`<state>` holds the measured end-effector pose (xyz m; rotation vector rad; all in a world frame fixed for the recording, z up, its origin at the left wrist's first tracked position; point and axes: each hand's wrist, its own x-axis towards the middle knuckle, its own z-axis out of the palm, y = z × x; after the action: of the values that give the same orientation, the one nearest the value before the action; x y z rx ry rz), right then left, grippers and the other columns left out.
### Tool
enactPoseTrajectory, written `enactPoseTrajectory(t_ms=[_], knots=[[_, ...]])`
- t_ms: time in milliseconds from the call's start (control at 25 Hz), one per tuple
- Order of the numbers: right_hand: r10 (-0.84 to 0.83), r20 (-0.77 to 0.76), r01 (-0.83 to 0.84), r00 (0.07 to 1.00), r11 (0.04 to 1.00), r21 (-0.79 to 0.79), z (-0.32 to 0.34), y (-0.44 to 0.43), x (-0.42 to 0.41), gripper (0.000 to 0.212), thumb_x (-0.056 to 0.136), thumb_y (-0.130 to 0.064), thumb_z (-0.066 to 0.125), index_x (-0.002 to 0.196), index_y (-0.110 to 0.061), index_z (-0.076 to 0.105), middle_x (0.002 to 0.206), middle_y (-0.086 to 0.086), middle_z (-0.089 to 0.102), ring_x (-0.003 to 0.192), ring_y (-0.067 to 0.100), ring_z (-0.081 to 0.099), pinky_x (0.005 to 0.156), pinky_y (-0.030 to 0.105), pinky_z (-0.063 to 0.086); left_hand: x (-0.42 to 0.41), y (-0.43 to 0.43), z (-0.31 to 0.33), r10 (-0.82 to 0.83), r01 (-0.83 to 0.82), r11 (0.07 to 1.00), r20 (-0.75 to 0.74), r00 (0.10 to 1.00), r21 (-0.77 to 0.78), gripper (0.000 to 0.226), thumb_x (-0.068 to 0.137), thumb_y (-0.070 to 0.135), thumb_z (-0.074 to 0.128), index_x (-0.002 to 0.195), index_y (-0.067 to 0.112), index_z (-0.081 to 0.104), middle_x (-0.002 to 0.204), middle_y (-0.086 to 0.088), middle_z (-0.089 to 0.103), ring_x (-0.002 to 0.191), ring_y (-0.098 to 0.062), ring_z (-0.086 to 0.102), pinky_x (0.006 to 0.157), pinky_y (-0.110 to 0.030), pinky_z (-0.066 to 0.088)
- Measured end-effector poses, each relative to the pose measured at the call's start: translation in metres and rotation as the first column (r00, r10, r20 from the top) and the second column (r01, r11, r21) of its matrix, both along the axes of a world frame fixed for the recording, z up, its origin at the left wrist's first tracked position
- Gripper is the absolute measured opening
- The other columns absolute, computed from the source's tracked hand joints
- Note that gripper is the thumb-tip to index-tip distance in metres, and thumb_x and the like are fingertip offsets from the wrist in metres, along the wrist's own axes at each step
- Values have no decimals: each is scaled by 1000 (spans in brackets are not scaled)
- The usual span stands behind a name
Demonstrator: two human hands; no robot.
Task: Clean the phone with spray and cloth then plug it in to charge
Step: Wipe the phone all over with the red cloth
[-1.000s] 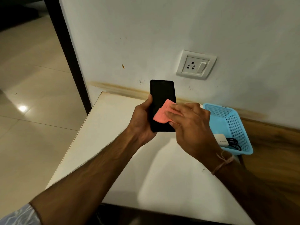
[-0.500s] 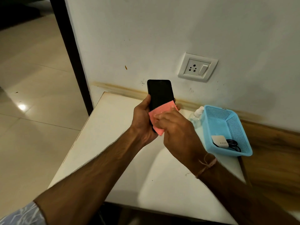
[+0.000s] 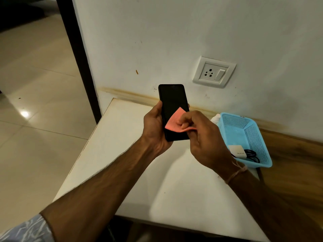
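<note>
My left hand [image 3: 154, 127] grips a black phone [image 3: 172, 100] upright above the white table, screen facing me. My right hand [image 3: 202, 137] pinches a pink cloth [image 3: 174, 122] and presses it against the lower half of the screen. A clear spray bottle [image 3: 215, 118] peeks out behind my right hand, beside the blue basket. A white charger plug [image 3: 237, 151] with a black cable [image 3: 251, 154] lies inside that basket. The white wall socket with its switch [image 3: 214, 72] is on the wall above.
The white table [image 3: 122, 154] stands against the wall. A blue perforated basket [image 3: 253, 135] sits at its back right edge. A dark door frame [image 3: 78, 55] and tiled floor [image 3: 35, 84] lie to the left. Wood panelling [image 3: 297, 163] is on the right.
My right hand has slid the pink cloth across the lower part of the screen, first down and left, then back to the right. The phone stays held upright in my left hand.
</note>
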<state>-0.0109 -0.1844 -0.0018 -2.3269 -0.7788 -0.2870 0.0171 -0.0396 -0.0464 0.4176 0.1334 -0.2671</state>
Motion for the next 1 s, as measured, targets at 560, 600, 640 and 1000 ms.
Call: enactPoseTrajectory(t_ms=[560, 600, 640, 1000], knots=[[120, 109, -113, 987, 991, -71, -3, -14, 9, 31, 86, 18, 57, 107, 0, 70, 121, 8, 66, 121, 20, 56, 105, 38, 45, -1, 4, 4, -104, 107, 994, 68, 992, -34, 83, 99, 69, 26, 144, 2, 50, 132, -23, 57, 114, -37, 61, 95, -55, 54], [115, 80, -112, 990, 993, -48, -1, -8, 10, 35, 85, 19, 55, 110, -1, 69, 126, 7, 64, 124, 19, 54, 108, 35, 42, 0, 5, 4, -110, 112, 993, 73, 991, -26, 84, 99, 69, 27, 146, 2, 47, 131, -22, 57, 115, -36, 60, 98, -53, 52], [143, 54, -141, 988, 989, -42, -1, 0, 8, 37, 84, 19, 54, 113, -1, 67, 129, 7, 62, 128, 18, 52, 111, 32, 40, 0, 5, 4, -122, 124, 992, 86, 989, -15, 86, 99, 69, 26, 148, 1, 43, 131, -21, 56, 116, -35, 58, 104, -52, 46], [11, 235, 21, 972, 990, -136, 4, 4, 6, 26, 65, 17, 60, 80, -4, 65, 105, 6, 71, 102, 31, 59, 93, 51, 47, 2, 6, 0, -216, 227, 973, 187, 958, -37, 79, 102, 64, 29, 148, 1, 43, 145, -23, 46, 125, -35, 53, 108, -48, 44]])
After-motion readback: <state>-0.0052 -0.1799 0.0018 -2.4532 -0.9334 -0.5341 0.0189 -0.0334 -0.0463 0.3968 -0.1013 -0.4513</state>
